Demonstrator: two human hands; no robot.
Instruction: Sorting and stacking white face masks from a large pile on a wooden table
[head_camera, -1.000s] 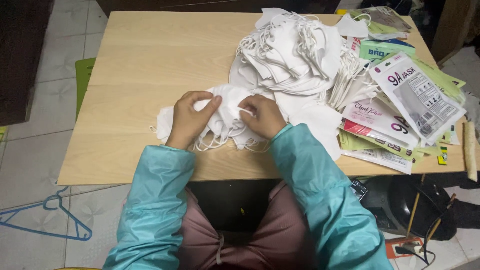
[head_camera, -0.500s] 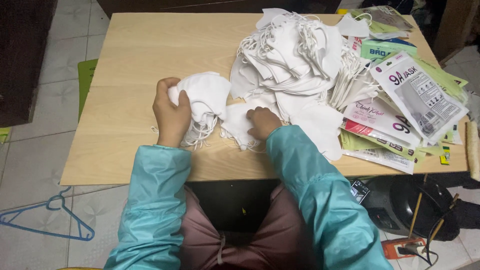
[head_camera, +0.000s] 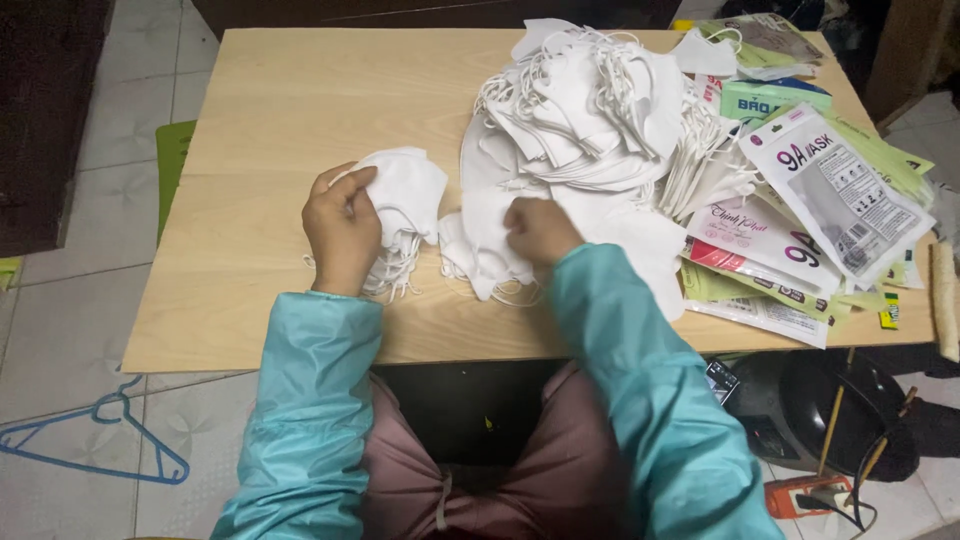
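Two hands that met over one mask a second ago are now apart: the left hand (head_camera: 343, 228) has carried a small stack of white masks (head_camera: 405, 195) toward the middle of the counter (head_camera: 260, 110), fingers curled around its near edge. The right hand (head_camera: 540, 230) stays by the front edge, fingers pinched on a loose mask (head_camera: 480, 245) beside the big heap (head_camera: 580, 110). Packets (head_camera: 840, 190) crowd the right edge, so gathering goes on.
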